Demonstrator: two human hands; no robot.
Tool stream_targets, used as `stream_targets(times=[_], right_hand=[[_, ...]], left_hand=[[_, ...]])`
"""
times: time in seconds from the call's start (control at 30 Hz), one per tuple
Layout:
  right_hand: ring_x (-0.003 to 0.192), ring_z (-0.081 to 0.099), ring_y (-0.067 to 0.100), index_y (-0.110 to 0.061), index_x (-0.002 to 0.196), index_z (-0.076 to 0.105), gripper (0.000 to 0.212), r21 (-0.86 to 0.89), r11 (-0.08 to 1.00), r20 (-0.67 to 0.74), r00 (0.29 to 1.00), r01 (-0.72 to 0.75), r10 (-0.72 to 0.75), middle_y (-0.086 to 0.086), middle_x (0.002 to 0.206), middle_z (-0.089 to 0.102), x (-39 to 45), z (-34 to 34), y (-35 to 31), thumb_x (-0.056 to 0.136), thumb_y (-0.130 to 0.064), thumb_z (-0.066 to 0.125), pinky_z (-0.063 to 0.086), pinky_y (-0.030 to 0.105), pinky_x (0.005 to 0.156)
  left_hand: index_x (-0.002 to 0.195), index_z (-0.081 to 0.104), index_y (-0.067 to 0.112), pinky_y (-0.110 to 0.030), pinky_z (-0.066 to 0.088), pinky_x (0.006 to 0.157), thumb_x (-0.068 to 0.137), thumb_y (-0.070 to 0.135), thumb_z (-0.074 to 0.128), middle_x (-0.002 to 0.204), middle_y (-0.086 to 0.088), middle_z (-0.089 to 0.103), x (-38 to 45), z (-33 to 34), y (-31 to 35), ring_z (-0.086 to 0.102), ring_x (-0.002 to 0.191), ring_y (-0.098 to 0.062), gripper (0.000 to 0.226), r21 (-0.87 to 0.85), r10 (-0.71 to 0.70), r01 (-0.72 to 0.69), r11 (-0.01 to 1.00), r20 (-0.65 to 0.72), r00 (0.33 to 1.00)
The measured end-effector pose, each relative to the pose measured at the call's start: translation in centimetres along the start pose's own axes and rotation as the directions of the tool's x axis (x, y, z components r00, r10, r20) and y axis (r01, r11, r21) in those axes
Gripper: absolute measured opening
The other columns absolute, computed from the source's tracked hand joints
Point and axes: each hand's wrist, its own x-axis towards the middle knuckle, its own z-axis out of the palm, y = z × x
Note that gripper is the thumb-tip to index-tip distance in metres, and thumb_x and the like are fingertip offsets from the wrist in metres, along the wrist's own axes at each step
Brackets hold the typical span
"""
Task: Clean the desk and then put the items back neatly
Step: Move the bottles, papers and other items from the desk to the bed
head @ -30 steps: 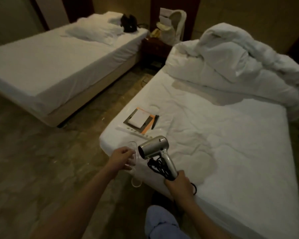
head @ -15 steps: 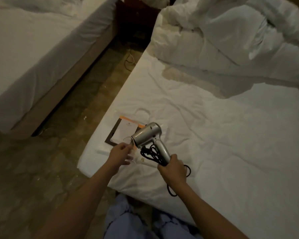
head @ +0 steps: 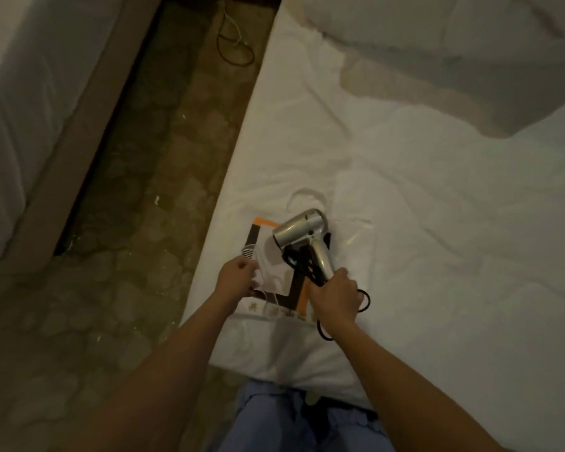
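Observation:
My right hand [head: 335,296] grips the handle of a silver hair dryer [head: 302,234], its black cord [head: 362,300] bunched under my fingers and looping below my wrist. The dryer hangs just above a dark and orange folder with a white sheet [head: 274,269] lying near the bed's corner. My left hand [head: 237,278] holds a small white object with a round slotted end [head: 248,252] and a thin white cord, right at the folder's left edge.
The white bed [head: 437,223] fills the right side, with a crumpled duvet [head: 470,60] at its far end. A patterned floor aisle [head: 163,177] runs between it and a second bed [head: 30,109] on the left. A loose cable [head: 235,44] lies on the floor.
I have stepped up to the bed and looked down. Both hands moved forward over the folder, carrying the hair dryer and the small white object with them.

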Motion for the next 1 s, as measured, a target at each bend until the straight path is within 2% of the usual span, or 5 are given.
stream_targets(times=[0.33, 0.53, 0.63, 0.8, 1.0], right_hand=[[0.108, 0.055, 0.031, -0.004, 0.123, 0.043, 0.069, 0.221, 0.973, 0.099, 0.994, -0.070, 0.049, 0.015, 0.119, 0.056, 4.0, 5.4, -2.6, 0.077, -0.046, 0.073, 0.050, 0.045, 0.089], [0.123, 0.047, 0.021, -0.023, 0.153, 0.008, 0.098, 0.390, 0.921, 0.293, 0.948, 0.001, -0.126, 0.006, 0.138, 0.043, 4.6, 5.7, -1.4, 0.081, -0.021, 0.074, 0.040, 0.030, 0.103], [0.118, 0.053, 0.024, -0.009, 0.148, 0.025, 0.078, 0.317, 0.948, 0.317, 0.945, -0.020, -0.086, 0.011, 0.135, 0.050, 5.0, 5.4, -0.9, 0.085, -0.021, 0.069, 0.044, 0.026, 0.096], [0.092, 0.051, 0.017, -0.005, 0.114, 0.047, 0.035, 0.206, 0.978, 0.298, 0.953, -0.015, -0.048, 0.009, 0.107, 0.053, 4.9, 4.3, -0.3, 0.088, -0.020, 0.065, 0.041, 0.021, 0.067], [0.110, 0.052, 0.026, -0.002, 0.125, 0.044, 0.051, 0.049, 0.994, 0.281, 0.954, 0.097, -0.107, 0.016, 0.122, 0.051, 3.6, 1.2, -0.3, 0.086, -0.025, 0.067, 0.041, 0.028, 0.086]], left_hand=[[0.074, 0.052, 0.011, -0.025, 0.041, 0.050, 0.096, 0.016, 0.051, 0.067, -0.005, 0.050, 7.1, -0.2, -1.3, 0.050, 0.057, -0.016, 0.023, 0.044, -0.113, 0.109, 0.993, 0.121, 0.986], [0.091, 0.056, 0.004, -0.027, 0.045, 0.055, 0.094, 0.019, 0.056, 0.077, -0.012, 0.055, 8.5, 0.8, -0.9, 0.052, 0.060, -0.017, 0.015, 0.146, -0.096, 0.073, 0.987, 0.158, 0.983], [0.091, 0.057, 0.005, -0.029, 0.046, 0.056, 0.092, 0.020, 0.059, 0.085, -0.017, 0.059, 9.4, 1.1, -1.2, 0.054, 0.060, -0.020, 0.016, 0.199, -0.099, 0.072, 0.977, 0.130, 0.987], [0.114, 0.055, 0.005, -0.030, 0.041, 0.077, 0.088, 0.027, 0.063, 0.111, -0.016, 0.063, 9.6, 0.0, -1.6, 0.059, 0.103, -0.032, 0.035, 0.475, 0.010, -0.027, 0.880, 0.038, 0.999], [0.110, 0.055, 0.006, -0.028, 0.044, 0.071, 0.088, 0.020, 0.061, 0.106, -0.016, 0.066, 6.9, -2.7, -0.6, 0.061, 0.096, -0.029, 0.026, 0.547, 0.060, -0.102, 0.831, 0.095, 0.994]])
